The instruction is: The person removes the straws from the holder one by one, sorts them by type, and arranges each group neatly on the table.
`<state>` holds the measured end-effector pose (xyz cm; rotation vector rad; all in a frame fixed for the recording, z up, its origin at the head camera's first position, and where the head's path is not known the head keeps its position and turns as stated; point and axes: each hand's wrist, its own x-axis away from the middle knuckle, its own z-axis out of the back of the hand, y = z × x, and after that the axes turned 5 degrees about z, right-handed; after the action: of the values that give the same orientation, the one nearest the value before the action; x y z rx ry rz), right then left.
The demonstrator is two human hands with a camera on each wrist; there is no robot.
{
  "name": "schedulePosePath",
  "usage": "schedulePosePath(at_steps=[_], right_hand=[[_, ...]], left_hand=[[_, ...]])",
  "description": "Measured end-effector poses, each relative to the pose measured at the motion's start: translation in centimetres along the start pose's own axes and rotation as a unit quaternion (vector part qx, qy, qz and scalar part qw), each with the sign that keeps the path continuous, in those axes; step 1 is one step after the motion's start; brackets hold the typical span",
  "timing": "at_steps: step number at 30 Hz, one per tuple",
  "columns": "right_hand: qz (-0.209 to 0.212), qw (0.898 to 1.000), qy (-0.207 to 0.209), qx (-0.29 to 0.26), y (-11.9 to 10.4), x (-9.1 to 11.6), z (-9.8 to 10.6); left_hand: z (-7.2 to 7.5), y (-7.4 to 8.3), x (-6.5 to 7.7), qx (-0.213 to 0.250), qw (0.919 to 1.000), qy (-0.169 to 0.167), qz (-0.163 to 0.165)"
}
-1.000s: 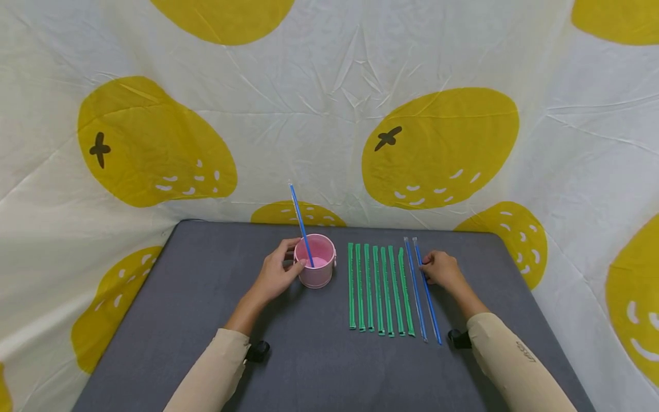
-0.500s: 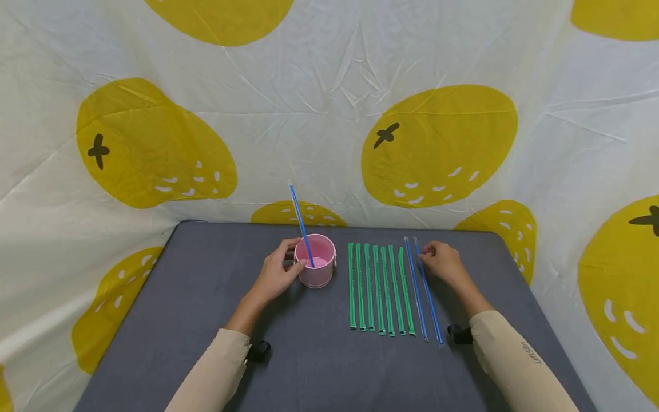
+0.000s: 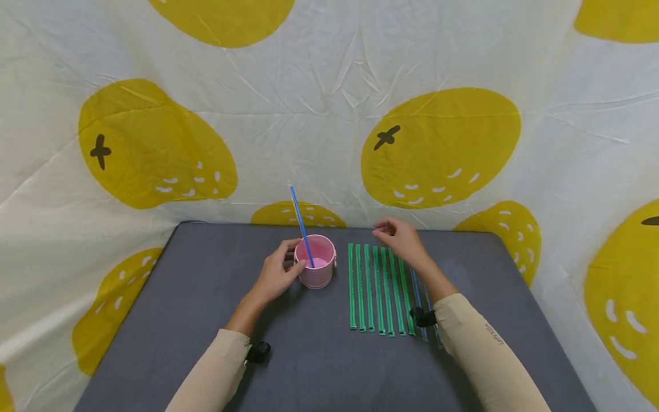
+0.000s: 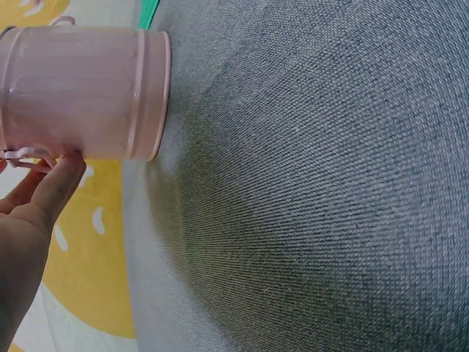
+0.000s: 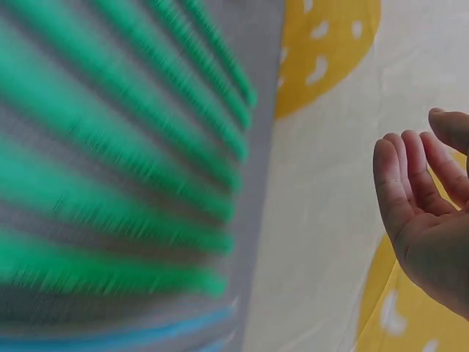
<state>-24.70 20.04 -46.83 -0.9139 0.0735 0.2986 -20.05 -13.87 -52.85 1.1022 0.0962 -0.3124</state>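
Note:
A small pink bucket [image 3: 316, 278] stands upright on the table. My left hand [image 3: 277, 273] grips its left side, thumb by the near rim; the left wrist view shows fingers at the handle joint of the bucket [image 4: 77, 92]. One blue straw [image 3: 300, 220] in clear wrapping leans inside the bucket, sticking well above the rim. My right hand [image 3: 404, 240] hovers over the far ends of the green-wrapped straws [image 3: 380, 297], holding nothing. In the right wrist view, that hand's [image 5: 432, 198] fingers are gently bent and its thumb stands apart from them.
Several green straws lie side by side right of the bucket. Right of them are two blue straws [image 3: 415, 289], partly covered by my right forearm. A cloth with yellow fruit prints [image 3: 440, 149] hangs behind the dark grey table [image 3: 216, 320].
My right hand has left the rightmost blue straw and moved left and away from me, over the green straws. My left hand and the bucket stay in place.

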Motion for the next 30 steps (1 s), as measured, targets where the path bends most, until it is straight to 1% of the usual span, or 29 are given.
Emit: schedulePosePath(at_steps=[6,10,15,18,21,30], right_hand=[[0.033,0.999,-0.024,-0.033,-3.5,-2.6,-2.8],[0.052,0.997,-0.042,-0.048,-5.4,-4.3,-4.7],[0.066,0.996,-0.055,-0.034,-7.2,-6.0,-6.9],[0.071,0.995,-0.064,-0.031,-8.0,-6.6,-8.1],[0.073,0.994,-0.070,-0.043,-8.6,-7.0,-8.9],[0.069,0.993,-0.074,-0.063,-9.3,-7.6,-10.5]], left_hand=[[-0.1,0.0,-0.1,0.005,1.0000,-0.001,0.005],[0.0,0.0,-0.1,0.007,1.0000,0.002,0.005],[0.1,0.2,0.0,0.009,0.9999,-0.002,0.006],[0.0,0.1,0.1,0.012,0.9999,-0.003,0.002],[0.0,0.1,0.1,0.014,0.9999,-0.002,-0.001],[-0.1,-0.1,0.1,0.012,0.9999,-0.002,-0.001]])
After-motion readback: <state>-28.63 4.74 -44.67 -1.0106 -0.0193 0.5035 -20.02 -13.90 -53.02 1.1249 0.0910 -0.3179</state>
